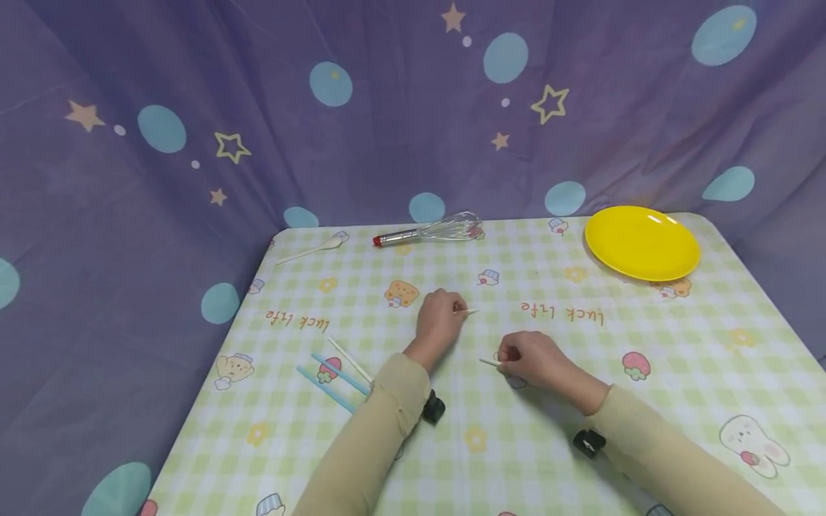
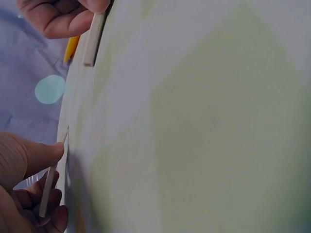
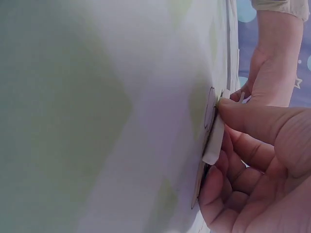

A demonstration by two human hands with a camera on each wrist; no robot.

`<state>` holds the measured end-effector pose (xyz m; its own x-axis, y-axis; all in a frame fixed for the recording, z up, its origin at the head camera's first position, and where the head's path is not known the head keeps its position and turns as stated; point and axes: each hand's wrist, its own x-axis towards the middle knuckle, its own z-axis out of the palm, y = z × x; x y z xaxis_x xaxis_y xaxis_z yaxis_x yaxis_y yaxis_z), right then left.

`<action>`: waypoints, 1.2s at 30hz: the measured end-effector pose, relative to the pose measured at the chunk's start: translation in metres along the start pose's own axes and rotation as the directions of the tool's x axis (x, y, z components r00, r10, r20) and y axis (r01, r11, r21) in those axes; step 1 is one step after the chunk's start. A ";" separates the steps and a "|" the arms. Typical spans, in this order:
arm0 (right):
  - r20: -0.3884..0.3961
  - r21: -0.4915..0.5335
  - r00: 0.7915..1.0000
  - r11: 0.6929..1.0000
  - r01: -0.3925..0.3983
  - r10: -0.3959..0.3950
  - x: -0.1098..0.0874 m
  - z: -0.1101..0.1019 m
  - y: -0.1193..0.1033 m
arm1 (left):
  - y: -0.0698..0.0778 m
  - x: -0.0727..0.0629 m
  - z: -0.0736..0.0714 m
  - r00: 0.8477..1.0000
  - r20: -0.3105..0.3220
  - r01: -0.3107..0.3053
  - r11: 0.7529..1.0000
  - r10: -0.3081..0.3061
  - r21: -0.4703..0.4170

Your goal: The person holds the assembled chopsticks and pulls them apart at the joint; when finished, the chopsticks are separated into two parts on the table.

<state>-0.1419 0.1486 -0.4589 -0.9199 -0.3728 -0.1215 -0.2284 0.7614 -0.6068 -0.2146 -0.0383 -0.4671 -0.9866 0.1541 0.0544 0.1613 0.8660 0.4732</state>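
Observation:
My left hand pinches a short pale stick between thumb and fingers, just above the checked tablecloth. In the left wrist view this stick ends in a thin, sharp tip past the thumb. Nearer and to the right, my right hand pinches another short pale stick, which points left. Its blunt, squared end shows on this stick in the left wrist view. The right wrist view has the thumb pressing the stick against curled fingers, low over the cloth. The two sticks are apart.
Two light blue sticks and a thin white stick lie partly under the left forearm. At the back are a pale long-handled spoon, a whisk with a red handle end, and a yellow plate at right.

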 end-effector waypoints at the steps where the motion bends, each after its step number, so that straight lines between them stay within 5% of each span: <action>1: 0.001 0.000 1.000 1.000 0.002 -0.002 0.000 0.000 0.000 | 0.000 0.001 0.001 1.000 0.002 -0.005 1.000 0.005 0.003; 9: 0.017 -0.004 1.000 1.000 0.012 -0.012 0.002 0.002 0.000 | 0.001 0.006 0.004 1.000 0.017 -0.008 0.999 0.007 0.031; 16: 0.038 0.043 0.999 0.999 -0.006 0.004 0.000 -0.003 0.002 | -0.007 0.001 -0.008 0.998 0.048 -0.032 0.999 0.031 0.003; 24: 0.028 0.171 0.999 0.985 0.012 -0.017 -0.001 -0.010 0.013 | -0.030 -0.015 -0.028 0.995 0.091 -0.033 0.987 0.048 -0.156; 32: -0.024 0.226 1.000 0.974 0.000 0.005 0.002 -0.012 0.026 | -0.051 -0.042 -0.049 0.996 0.053 -0.052 0.961 0.069 -0.271; 36: -0.079 0.236 0.996 0.972 -0.021 0.040 0.003 -0.014 0.028 | -0.056 -0.053 -0.056 0.997 0.007 -0.070 0.963 0.075 -0.259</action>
<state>-0.1559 0.1758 -0.4653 -0.9507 -0.2988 -0.0835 -0.1278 0.6224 -0.7722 -0.1727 -0.1215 -0.4473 -0.9715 0.2218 0.0834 0.2182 0.7001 0.6799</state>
